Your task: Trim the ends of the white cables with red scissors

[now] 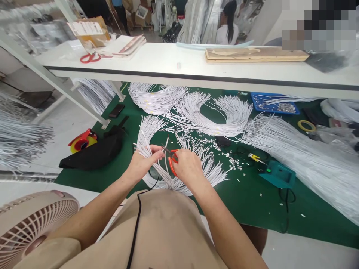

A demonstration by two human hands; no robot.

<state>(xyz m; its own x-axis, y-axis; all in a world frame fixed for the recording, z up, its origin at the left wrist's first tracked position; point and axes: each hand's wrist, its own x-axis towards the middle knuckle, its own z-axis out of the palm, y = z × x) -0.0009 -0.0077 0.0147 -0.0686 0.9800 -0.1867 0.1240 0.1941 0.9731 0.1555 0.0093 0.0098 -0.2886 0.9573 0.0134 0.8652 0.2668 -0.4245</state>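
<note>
My left hand [146, 160] is closed around the ends of several white wires [144, 138], near the front of the green table. Just right of it, my right hand [187, 164] grips red-handled pliers [172, 170]. The dark jaws of the pliers point left, at a wire end by my left fingertips; whether they touch it is too small to tell. A curved bundle of white wires [207, 170] lies beneath and beside my right hand. Small pale pieces [232, 160] are scattered on the table behind and to the right.
Larger wire bundles [218, 125] lie farther back under a white shelf [168, 71]. A tape dispenser [82, 141] and black pouch [95, 153] sit left. At right are a teal device [280, 175], yellow-handled tool [255, 157] and blue tray [273, 104]. A fan [39, 220] stands at lower left.
</note>
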